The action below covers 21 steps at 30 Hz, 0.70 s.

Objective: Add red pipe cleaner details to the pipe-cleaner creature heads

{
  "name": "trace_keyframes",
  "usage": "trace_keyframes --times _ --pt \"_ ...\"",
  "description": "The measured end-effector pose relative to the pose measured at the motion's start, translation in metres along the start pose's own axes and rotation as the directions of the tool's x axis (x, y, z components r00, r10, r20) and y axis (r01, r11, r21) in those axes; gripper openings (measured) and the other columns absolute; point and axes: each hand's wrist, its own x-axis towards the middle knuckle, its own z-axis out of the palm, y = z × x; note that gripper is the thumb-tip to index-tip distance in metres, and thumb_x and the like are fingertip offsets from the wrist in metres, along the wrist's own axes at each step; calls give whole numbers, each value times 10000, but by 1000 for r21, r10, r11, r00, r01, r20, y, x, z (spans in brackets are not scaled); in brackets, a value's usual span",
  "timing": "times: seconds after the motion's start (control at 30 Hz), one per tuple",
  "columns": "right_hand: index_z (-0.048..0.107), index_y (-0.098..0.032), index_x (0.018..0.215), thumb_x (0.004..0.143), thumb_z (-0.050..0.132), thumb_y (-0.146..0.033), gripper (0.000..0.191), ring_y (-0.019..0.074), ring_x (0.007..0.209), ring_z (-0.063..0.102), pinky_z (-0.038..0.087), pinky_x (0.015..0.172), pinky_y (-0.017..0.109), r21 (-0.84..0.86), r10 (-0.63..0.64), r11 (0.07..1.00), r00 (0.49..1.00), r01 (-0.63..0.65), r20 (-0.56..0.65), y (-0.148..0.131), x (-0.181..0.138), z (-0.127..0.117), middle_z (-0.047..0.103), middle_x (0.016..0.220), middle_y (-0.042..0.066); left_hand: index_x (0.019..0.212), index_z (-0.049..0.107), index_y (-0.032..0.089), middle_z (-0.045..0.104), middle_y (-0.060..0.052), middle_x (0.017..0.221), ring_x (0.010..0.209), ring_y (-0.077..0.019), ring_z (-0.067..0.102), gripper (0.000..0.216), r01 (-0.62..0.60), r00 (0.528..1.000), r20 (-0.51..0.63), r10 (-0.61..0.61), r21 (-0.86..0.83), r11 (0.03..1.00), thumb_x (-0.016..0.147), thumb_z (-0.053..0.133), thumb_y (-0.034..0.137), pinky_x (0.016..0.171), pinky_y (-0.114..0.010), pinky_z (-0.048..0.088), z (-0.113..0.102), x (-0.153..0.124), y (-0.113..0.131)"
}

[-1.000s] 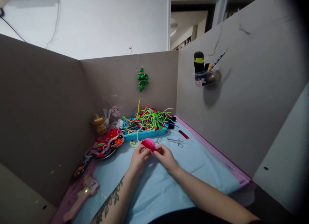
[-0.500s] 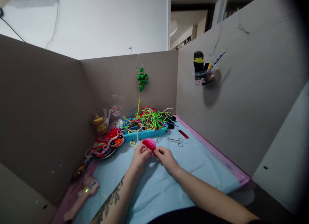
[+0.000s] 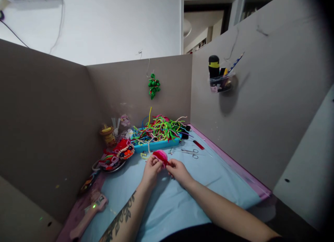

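A fuzzy pink ball-shaped craft piece (image 3: 160, 154) is held just above the light blue table cover (image 3: 182, 200). My left hand (image 3: 150, 171) pinches its left underside with closed fingers. My right hand (image 3: 178, 171) pinches a red strand at the piece's right side, fingers closed too. Both hands meet near the middle of the table, just in front of a blue tray (image 3: 156, 145) heaped with coloured pipe cleaners (image 3: 159, 127).
Small scissors (image 3: 191, 153) and a red stick (image 3: 198, 145) lie right of the tray. A plate of red felt crafts (image 3: 116, 155), a thread spool (image 3: 106, 134) and a pink glue gun (image 3: 90, 210) sit at the left. Grey cardboard walls (image 3: 261, 106) enclose the table; a green ornament (image 3: 153, 86) hangs at the back.
The hands have shifted only slightly, with the right fingers moving closer to the pink piece. Nothing else has moved.
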Motion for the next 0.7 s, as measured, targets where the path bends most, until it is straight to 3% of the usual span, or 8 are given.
trace_keyframes --times 0.17,0.37,0.6,0.7 --pt "561 -175 671 729 546 -238 87 130 586 485 373 564 238 -149 -224 967 969 207 -105 0 1 -3 537 598 -32 960 637 176 654 -2 731 665 -131 601 436 60 998 12 -60 -23 998 562 803 243 656 -247 473 4 -5 6" --pt "557 -188 650 756 547 -210 109 167 684 500 385 640 267 -300 -366 903 915 306 -169 -9 -4 -4 532 687 2 971 638 182 629 14 697 644 -113 581 433 77 997 16 -77 -20 997 575 805 229 632 -231 465 0 -3 4" --pt "514 -197 614 767 554 -203 158 162 656 485 391 619 270 -331 -402 885 897 329 -184 -12 -6 -2 497 669 -4 706 631 144 655 -20 725 673 -133 594 237 99 994 44 -101 41 994 574 798 249 654 -248 467 -1 -2 1" --pt "553 -194 731 750 574 -188 29 162 670 494 416 632 275 -351 -409 879 890 324 -203 -10 -6 -2 531 744 9 674 625 143 649 -16 704 671 -142 597 208 86 995 43 -89 69 994 579 781 243 665 -262 470 -2 -1 -2"
